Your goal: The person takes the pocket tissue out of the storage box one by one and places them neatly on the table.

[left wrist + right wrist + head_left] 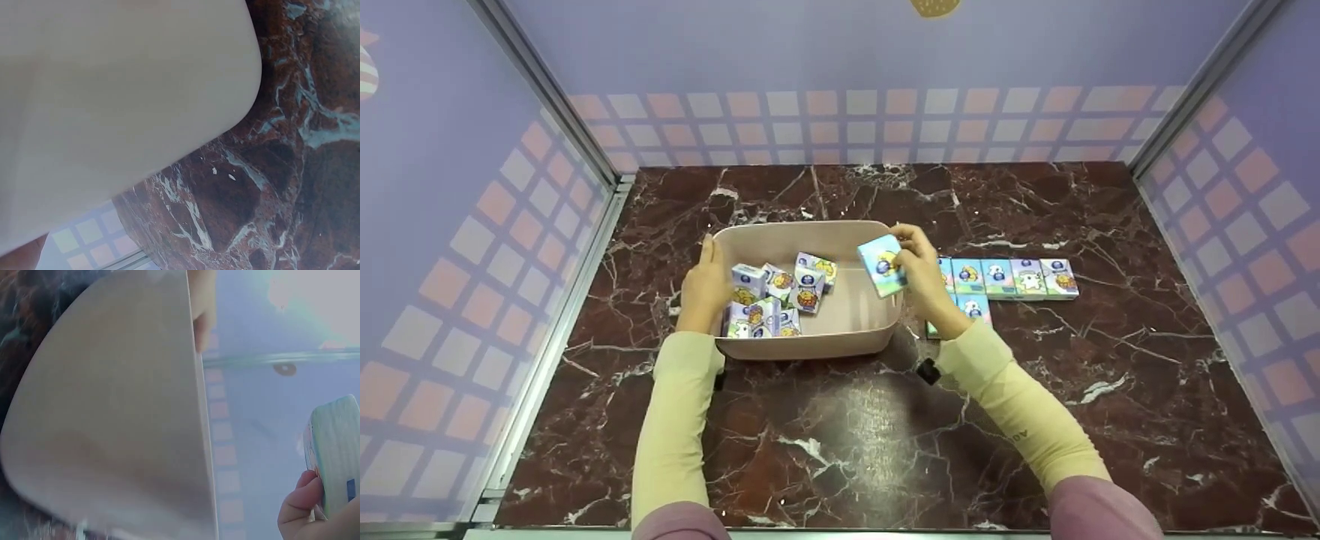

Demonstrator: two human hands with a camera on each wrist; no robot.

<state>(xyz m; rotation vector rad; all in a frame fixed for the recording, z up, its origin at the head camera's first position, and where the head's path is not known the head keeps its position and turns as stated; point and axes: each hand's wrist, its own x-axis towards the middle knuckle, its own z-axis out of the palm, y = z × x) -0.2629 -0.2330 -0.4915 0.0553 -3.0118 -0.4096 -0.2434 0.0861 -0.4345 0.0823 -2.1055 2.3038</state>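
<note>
In the head view, my right hand [922,274] pinches a light-blue tissue pack [881,262] with a yellow cartoon figure, above the right end of a beige plastic bin [802,349]. The right wrist view shows the pack's pale side [337,444] and a fingertip against it. At the bin's left end, my left hand [706,292] rests along the rim with its fingers extended; part of its thumb side is blurred. Several purple and white packs [808,289] lie jumbled in the left half of the bin. The bin's outer wall [129,101] fills much of the left wrist view.
Right of the bin, a row of packs [999,277] lies side by side on the dark red marble-patterned table [1072,420]. More packs [973,307] sit in front of it, partly behind my right wrist. Purple panels [847,60] with checked borders enclose the back and sides.
</note>
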